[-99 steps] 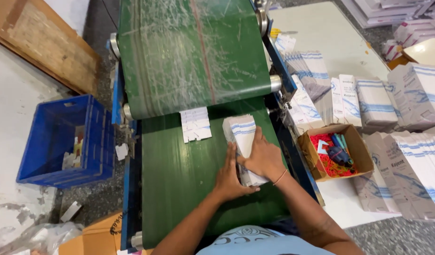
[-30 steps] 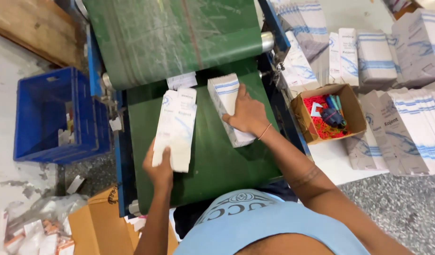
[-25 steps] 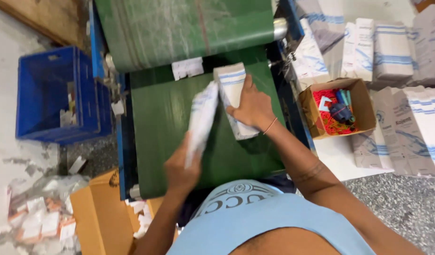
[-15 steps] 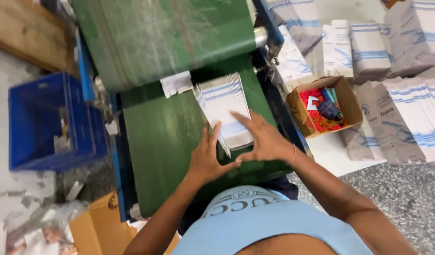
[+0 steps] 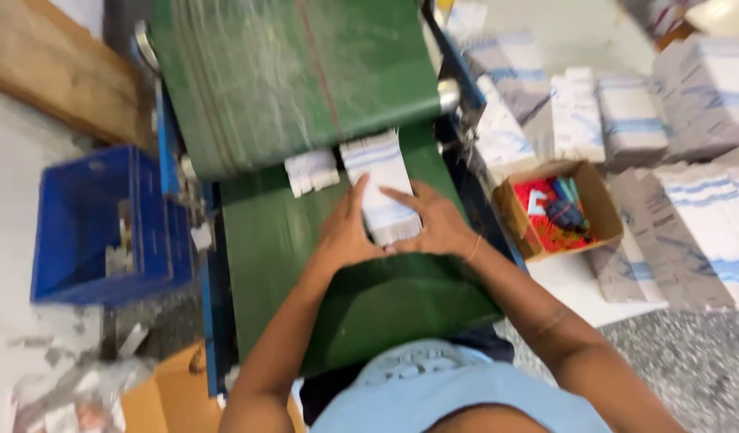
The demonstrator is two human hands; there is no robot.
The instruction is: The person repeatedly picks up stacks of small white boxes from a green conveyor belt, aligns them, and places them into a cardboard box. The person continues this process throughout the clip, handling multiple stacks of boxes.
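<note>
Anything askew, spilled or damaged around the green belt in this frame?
Only minor things. A small white packet lies crooked beside the white stack that the left hand and right hand press on the green belt. Paper scraps litter the floor below the blue crate. No damage shows; the frame is blurred.

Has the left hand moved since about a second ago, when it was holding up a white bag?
Yes. The left hand has moved right across the green conveyor belt, away from the blue crate, onto the stack of white bags beside the right hand.
</note>
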